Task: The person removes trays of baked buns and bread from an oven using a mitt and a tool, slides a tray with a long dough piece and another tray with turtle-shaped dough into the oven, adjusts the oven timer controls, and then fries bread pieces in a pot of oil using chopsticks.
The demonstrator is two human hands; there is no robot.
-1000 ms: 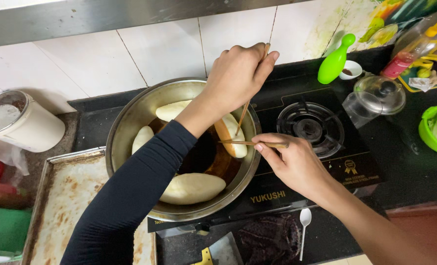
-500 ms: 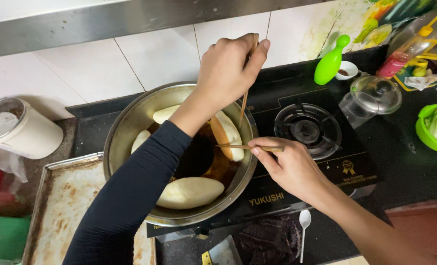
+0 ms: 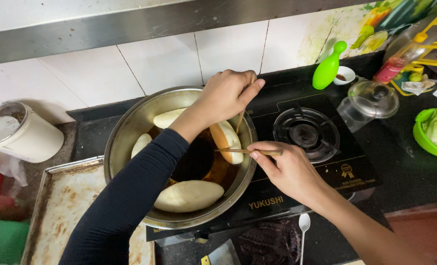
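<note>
A thin wooden stick [image 3: 250,151] is being pinched between thumb and forefinger of the right hand [image 3: 287,172], held nearly level with its tip touching a dough piece [image 3: 227,142]. A second wooden stick [image 3: 241,118] is being gripped in the closed left hand [image 3: 227,95], angled down toward the same piece; most of it is being hidden by the fingers. The piece is being caught between the two sticks at the right inner side of the steel pan [image 3: 130,127], tilted on edge, with its browned face showing and its pale side turned away.

Judged from the look, the piece is soft, puffed and light, and slick with oil; it is likely being steadied best from both flanks near the middle, since a hard poke could be tearing the crust. The sticks are stiff but narrow, so slipping is a risk.

Dark oil [image 3: 199,159] is being held in the pan, with three more pale dough pieces: one at the front [image 3: 189,196], one at the back [image 3: 168,118], one at the left [image 3: 141,145]. The pan is being carried on the left burner of a black gas stove [image 3: 346,172]; the right burner [image 3: 306,134] is bare. A crusted baking tray [image 3: 61,206] is lying just left of the stove, a white tub [image 3: 27,137] behind it. A glass lid [image 3: 373,98], green bottle [image 3: 329,66], green bowl [image 3: 432,135] and white spoon [image 3: 303,230] are sitting to the right and front.
</note>
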